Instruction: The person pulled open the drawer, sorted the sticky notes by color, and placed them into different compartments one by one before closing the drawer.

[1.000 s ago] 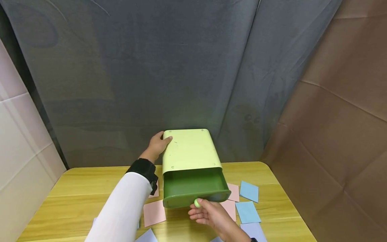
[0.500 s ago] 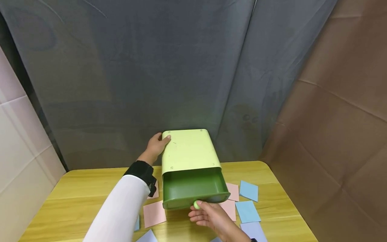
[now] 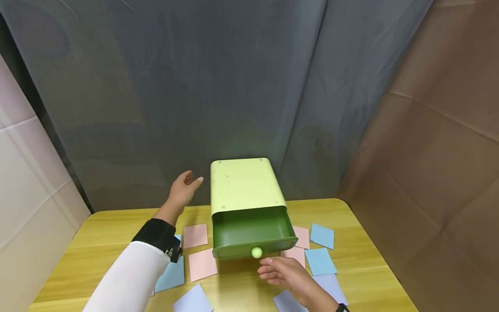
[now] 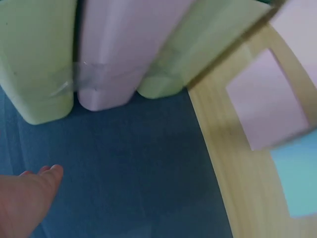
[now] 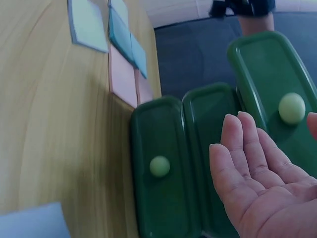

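A small drawer cabinet (image 3: 245, 184) with a pale yellow-green top stands at the back of the table. Its top drawer (image 3: 253, 234), dark green, is pulled out and shows a bare inside. My right hand (image 3: 286, 275) is just below and right of the round light-green knob (image 3: 256, 252), fingers extended and apart from it. In the right wrist view, two lower drawer fronts (image 5: 158, 208) sit pushed in beside the pulled-out one. My left hand (image 3: 181, 193) hovers left of the cabinet, holding nothing. The left wrist view shows the cabinet's stacked tiers, a pink tier (image 4: 114, 54) between two green ones.
Pink sheets (image 3: 202, 265), blue sheets (image 3: 319, 261) and lilac sheets (image 3: 193, 299) lie on the wooden table (image 3: 97, 251) on both sides of the cabinet. A dark grey curtain (image 3: 187, 86) hangs behind, with a brown cloth (image 3: 429, 151) at the right.
My left hand has let go of the cabinet's side and moved left. My right hand has released the knob and drawn slightly right. The drawer stays pulled out.
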Motion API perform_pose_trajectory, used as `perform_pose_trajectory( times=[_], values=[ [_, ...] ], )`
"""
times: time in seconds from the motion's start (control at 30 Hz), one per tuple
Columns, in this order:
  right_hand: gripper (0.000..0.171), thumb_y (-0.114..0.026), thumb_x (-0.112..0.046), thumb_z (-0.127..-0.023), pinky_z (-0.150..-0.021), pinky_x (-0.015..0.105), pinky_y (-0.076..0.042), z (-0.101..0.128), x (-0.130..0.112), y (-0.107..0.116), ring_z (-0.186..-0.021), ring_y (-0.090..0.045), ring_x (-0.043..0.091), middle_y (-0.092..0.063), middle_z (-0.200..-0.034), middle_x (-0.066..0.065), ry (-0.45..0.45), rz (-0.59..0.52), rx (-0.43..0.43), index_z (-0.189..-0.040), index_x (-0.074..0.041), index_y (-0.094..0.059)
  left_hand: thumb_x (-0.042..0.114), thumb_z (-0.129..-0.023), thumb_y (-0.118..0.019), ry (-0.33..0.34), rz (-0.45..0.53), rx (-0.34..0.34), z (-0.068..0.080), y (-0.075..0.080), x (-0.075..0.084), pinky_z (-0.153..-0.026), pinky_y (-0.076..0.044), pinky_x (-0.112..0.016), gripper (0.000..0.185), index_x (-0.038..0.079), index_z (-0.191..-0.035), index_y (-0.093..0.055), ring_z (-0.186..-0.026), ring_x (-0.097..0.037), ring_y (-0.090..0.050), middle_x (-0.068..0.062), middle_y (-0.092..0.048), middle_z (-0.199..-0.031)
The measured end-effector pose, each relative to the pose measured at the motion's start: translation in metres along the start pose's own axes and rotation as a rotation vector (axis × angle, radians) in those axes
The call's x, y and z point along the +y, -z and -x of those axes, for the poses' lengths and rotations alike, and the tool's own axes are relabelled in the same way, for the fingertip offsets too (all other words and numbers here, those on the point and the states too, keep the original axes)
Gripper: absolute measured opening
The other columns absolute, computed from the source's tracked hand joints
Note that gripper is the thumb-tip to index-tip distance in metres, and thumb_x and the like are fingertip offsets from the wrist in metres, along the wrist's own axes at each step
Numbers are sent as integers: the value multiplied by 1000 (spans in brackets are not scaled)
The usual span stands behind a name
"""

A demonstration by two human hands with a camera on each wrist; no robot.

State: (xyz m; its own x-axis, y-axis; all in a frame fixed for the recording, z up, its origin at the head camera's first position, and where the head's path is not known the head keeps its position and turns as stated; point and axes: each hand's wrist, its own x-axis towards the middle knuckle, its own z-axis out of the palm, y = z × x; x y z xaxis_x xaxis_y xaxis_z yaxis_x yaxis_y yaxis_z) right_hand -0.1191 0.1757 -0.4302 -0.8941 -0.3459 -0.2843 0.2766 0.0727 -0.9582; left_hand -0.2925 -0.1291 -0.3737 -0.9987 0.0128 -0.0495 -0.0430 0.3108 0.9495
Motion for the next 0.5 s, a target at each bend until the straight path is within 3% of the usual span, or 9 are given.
perform_pose_trajectory(
  times=[0.23,0.5],
  values=[
    [49,-46,-29,-100,-87,29,-53,3,9,18,-99,-65,16,-69,-104,4,-24,6,32,-127,12,-53,28,-99,-56,-28,-74,34,23,23,-15,-113,-30,-51,72,4,-154,-16,-144,-38,-20,-21,-21,-157],
    [48,-49,-27,-99,-86,26,-52,6,15,32,-95,-64,11,-69,-104,1,-3,4,65,-128,12,-52,21,-96,-60,-45,-105,21,49,32,-28,-116,-24,-47,74,1,-153,-16,-144,-37,-20,-21,-22,-156]
  ],
)
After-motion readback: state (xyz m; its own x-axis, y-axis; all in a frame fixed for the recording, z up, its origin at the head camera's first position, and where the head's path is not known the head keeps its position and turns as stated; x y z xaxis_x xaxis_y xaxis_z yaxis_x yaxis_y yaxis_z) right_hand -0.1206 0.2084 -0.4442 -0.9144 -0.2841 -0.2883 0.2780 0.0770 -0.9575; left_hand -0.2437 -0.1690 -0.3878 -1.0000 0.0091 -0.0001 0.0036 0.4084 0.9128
